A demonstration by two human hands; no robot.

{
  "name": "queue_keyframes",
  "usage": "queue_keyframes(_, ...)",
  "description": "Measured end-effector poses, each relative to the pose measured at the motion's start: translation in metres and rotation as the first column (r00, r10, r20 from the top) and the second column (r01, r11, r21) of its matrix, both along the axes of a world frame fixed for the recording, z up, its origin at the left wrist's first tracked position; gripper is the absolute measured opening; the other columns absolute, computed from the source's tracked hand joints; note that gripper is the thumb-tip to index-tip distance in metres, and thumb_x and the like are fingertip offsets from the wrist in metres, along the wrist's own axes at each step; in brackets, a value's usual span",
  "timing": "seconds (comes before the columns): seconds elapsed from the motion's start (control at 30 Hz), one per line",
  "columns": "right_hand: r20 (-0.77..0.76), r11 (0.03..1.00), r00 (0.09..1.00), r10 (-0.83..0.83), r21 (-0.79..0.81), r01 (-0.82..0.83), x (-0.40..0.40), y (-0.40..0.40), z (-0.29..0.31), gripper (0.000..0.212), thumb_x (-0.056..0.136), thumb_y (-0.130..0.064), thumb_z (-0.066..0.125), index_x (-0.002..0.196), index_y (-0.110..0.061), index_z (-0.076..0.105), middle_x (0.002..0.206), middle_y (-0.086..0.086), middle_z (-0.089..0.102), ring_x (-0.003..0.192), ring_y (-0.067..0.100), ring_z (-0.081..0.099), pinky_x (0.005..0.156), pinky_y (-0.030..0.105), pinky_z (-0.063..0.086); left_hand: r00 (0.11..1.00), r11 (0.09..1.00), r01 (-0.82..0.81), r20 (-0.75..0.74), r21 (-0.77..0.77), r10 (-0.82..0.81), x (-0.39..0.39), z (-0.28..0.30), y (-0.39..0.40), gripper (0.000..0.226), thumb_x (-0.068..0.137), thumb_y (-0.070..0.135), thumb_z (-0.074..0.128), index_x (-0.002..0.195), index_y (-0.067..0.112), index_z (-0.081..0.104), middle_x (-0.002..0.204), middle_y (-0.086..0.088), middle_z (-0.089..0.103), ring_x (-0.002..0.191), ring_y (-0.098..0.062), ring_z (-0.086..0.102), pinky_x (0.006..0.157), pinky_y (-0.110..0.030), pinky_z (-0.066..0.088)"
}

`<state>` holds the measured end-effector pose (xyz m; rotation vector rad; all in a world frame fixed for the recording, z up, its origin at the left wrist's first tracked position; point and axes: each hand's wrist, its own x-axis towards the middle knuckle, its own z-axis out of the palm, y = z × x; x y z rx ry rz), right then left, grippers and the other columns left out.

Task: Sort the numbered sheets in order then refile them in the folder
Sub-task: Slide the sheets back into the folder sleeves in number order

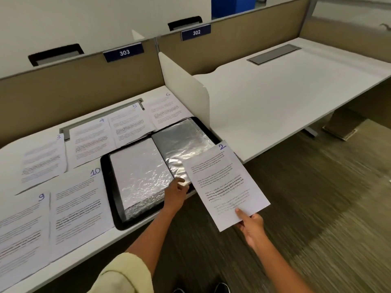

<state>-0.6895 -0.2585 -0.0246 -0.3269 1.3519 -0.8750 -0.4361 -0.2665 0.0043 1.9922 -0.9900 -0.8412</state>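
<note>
The right hand (250, 226) pinches sheet 2 (224, 185) by its bottom edge; the thin paper probably bends easily. The left hand (175, 194) presses the folder (118, 212) sleeve.

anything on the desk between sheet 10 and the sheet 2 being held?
Head view: the open folder with its shiny plastic sleeves lies between sheet 10 and sheet 2, and the left hand rests at a sleeve's lower edge. The right hand holds sheet 2.

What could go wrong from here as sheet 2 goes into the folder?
1. Sheet 2 is held only by its bottom corner in the right hand; it may sag and crumple at the sleeve mouth.
2. The folder overhangs the desk edge; the left hand pressing there could tip it.
</note>
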Motion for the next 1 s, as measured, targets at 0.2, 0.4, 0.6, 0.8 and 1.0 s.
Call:
queue_keyframes(0.2, -0.039, 0.998, 0.997, -0.069, -0.006, 0.069, -0.029, 0.005, -0.007, 0.026, 0.087, 0.002, 0.068, 0.109, -0.01, 0.061, 0.113, 0.01, 0.069, 0.103, 0.025, 0.066, 0.098, 0.054, 0.051, 0.929, 0.981, 0.189, 0.318, 0.031, -0.189, 0.014, -0.007, -0.041, 0.028, 0.079, 0.024, 0.079, 0.102, 0.016, 0.066, 0.096, 0.0, 0.059, 0.087, -0.015, 0.056, 0.074, -0.028, 0.042)
queue_keyframes(0.4, -0.056, 0.994, 0.993, -0.107, -0.01, 0.107, -0.046, 0.011, -0.01, 0.031, 0.087, 0.001, 0.068, 0.115, -0.01, 0.06, 0.116, 0.01, 0.069, 0.109, 0.028, 0.065, 0.091, 0.049, 0.053, 0.879, 0.956, 0.27, 0.377, 0.112, -0.292, 0.008, -0.016, -0.063, 0.028, 0.075, 0.031, 0.08, 0.096, 0.015, 0.069, 0.095, -0.002, 0.059, 0.088, -0.018, 0.056, 0.069, -0.029, 0.039)
queue_keyframes(0.6, -0.051, 0.991, 0.99, -0.133, -0.006, 0.132, -0.054, 0.013, -0.006, 0.034, 0.087, 0.002, 0.068, 0.118, -0.008, 0.06, 0.115, 0.012, 0.07, 0.108, 0.028, 0.065, 0.08, 0.038, 0.055, 0.915, 0.971, 0.221, 0.326, 0.091, -0.239, 0.016, -0.02, -0.069, 0.011, 0.078, 0.016, 0.079, 0.086, 0.011, 0.076, 0.089, -0.007, 0.07, 0.085, -0.022, 0.064, 0.076, -0.03, 0.047)
queue_keyframes(0.8, -0.001, 0.987, 0.988, -0.156, -0.039, 0.155, -0.051, 0.006, -0.001, 0.032, 0.086, 0.002, 0.068, 0.114, -0.011, 0.062, 0.114, 0.01, 0.07, 0.112, 0.026, 0.063, 0.091, 0.04, 0.048, 0.918, 0.966, 0.252, 0.303, 0.054, -0.257, 0.019, -0.015, -0.067, 0.014, 0.087, 0.004, 0.064, 0.092, 0.003, 0.077, 0.094, -0.013, 0.074, 0.089, -0.026, 0.066, 0.079, -0.031, 0.047)
queue_keyframes(1.0, 0.036, 0.983, 0.985, -0.167, -0.065, 0.169, -0.044, 0.003, 0.004, 0.031, 0.087, 0.003, 0.068, 0.114, -0.012, 0.063, 0.115, 0.01, 0.07, 0.11, 0.024, 0.063, 0.082, 0.035, 0.05, 0.934, 0.974, 0.221, 0.275, 0.056, -0.228, 0.024, -0.015, -0.067, 0.019, 0.091, 0.003, 0.054, 0.09, 0.003, 0.074, 0.094, -0.011, 0.072, 0.088, -0.024, 0.064, 0.077, -0.031, 0.045)
